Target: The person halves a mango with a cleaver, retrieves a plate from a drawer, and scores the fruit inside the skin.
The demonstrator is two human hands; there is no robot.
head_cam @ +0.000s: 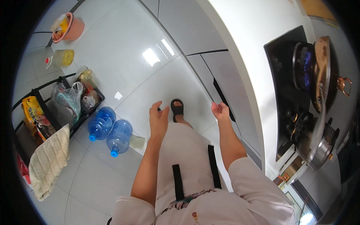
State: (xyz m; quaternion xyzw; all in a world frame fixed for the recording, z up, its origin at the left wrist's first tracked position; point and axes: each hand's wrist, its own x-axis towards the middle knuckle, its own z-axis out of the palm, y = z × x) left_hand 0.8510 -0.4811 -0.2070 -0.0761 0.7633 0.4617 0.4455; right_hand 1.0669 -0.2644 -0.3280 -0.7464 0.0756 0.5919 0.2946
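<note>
My left hand (158, 116) hangs over the floor in front of my body, thumb and fingers apart, with nothing in it. To the right, my right hand (220, 111) is by the front of the lower cabinet (239, 104), its fingers loosely bent and no object seen in them. Beyond the white countertop (239, 36), a dark wok (334, 62) sits over a lit blue flame (308, 69) on the black gas hob (284, 70). A long metal utensil (322, 118) rests in the wok. Its handle reaches across a stainless steel pot (323, 152) on the nearer side.
Two blue water jugs (119, 137) lie on the tiled floor beside a black rack (71, 130) holding bags and packets. A ribbed cloth (50, 164) hangs over the rack. Farther off stand an oil bottle (64, 57) and a pink bucket (76, 26). A white scrap (118, 95) lies on the floor.
</note>
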